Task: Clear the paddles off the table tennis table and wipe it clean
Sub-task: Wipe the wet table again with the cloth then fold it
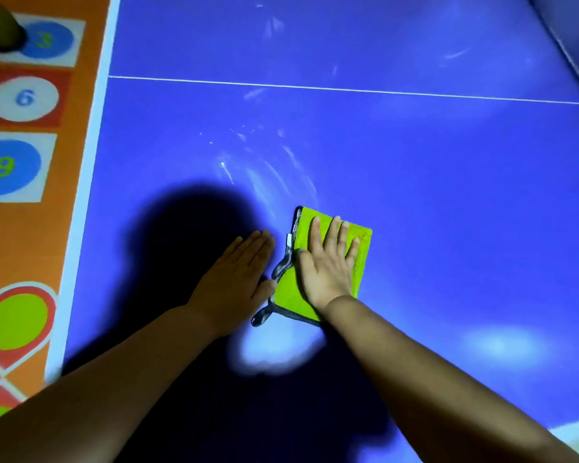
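Note:
The blue table tennis table [415, 162] fills most of the view, with a thin white centre line across it. A folded lime-green cloth [363, 242] with a grey edge lies flat on it near the middle. My right hand [328, 262] presses on the cloth with straight, spread fingers. My left hand [234, 272] rests flat on the bare table just left of the cloth, its thumb touching the grey edge. White smears [274, 175] streak the surface just beyond the cloth. No paddle is in view.
The table's white left edge [87, 182] runs diagonally down the left. Beyond it lies an orange floor mat [24, 98] with numbered circles. A dark object [0, 31] stands at the top left corner. More faint smears [271, 26] mark the far half.

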`<state>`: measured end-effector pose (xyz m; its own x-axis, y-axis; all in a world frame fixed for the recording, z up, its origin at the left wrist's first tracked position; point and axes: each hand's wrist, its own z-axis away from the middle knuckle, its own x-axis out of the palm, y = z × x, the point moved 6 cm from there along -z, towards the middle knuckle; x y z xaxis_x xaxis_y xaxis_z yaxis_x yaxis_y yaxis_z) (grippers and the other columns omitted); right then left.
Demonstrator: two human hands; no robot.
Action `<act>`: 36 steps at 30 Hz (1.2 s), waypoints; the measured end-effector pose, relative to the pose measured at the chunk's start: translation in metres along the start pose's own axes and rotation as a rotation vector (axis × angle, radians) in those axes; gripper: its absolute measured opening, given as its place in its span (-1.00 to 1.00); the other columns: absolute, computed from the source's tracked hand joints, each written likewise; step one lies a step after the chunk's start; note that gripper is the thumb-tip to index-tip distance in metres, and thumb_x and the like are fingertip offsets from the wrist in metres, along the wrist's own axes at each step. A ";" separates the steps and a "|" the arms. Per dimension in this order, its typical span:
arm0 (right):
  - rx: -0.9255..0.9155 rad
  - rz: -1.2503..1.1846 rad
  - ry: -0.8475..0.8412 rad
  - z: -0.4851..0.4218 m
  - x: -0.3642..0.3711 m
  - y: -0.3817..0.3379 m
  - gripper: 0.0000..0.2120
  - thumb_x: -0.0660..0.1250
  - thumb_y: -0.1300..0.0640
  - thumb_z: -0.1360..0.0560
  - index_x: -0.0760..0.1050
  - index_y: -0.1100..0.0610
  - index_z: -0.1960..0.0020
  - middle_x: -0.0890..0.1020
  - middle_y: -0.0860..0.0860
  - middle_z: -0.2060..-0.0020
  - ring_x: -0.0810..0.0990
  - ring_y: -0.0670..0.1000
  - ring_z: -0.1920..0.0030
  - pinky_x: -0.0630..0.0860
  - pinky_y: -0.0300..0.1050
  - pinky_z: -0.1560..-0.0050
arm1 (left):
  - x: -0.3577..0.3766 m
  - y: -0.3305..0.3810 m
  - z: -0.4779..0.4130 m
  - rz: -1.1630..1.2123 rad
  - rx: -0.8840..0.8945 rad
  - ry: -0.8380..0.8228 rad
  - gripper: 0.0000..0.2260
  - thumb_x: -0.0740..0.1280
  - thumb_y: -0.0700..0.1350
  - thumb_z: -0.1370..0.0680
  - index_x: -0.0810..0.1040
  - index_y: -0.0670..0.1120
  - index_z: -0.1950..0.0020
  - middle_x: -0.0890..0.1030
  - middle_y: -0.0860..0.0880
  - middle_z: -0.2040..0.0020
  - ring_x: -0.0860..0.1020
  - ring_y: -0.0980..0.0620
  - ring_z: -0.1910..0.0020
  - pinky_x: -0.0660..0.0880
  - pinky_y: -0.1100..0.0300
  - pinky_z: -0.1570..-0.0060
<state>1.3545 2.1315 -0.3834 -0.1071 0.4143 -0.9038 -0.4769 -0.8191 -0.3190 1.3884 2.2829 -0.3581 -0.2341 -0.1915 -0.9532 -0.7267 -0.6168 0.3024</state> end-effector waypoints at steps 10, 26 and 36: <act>0.216 -0.856 0.449 0.029 -0.052 0.074 -0.52 0.03 0.03 -0.63 0.23 0.18 -0.49 0.32 -0.01 -0.45 0.23 -0.16 -0.43 0.10 -0.38 -0.42 | 0.053 0.087 -0.056 -0.123 0.165 -0.157 -0.33 0.01 0.19 -0.46 0.35 -0.25 -0.40 0.31 -0.20 -0.43 0.29 -0.12 -0.42 0.12 -0.04 -0.37; 0.382 -0.998 0.456 0.067 -0.041 0.080 -0.63 0.05 0.17 -0.67 0.30 0.20 -0.46 0.42 0.05 -0.38 0.33 -0.16 -0.26 0.19 -0.45 -0.14 | 0.045 0.086 -0.011 -0.109 0.262 -0.160 -0.40 0.11 0.20 -0.42 0.58 -0.22 -0.18 0.57 -0.18 -0.21 0.53 -0.10 -0.22 0.31 -0.01 -0.29; 0.349 -0.943 0.492 0.078 -0.052 0.081 -0.62 0.07 0.20 -0.67 0.28 0.19 -0.47 0.38 0.02 -0.41 0.31 -0.17 -0.33 0.18 -0.45 -0.23 | 0.052 0.103 -0.063 -0.302 0.201 -0.198 -0.37 -0.07 0.22 -0.59 -0.24 -0.03 -0.53 -0.27 -0.08 -0.53 -0.31 -0.09 -0.48 -0.26 -0.20 -0.40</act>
<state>1.2536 2.0744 -0.3400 0.7459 0.5454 -0.3822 -0.4126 -0.0720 -0.9081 1.3420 2.1609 -0.3765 -0.0972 0.1381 -0.9856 -0.8887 -0.4579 0.0234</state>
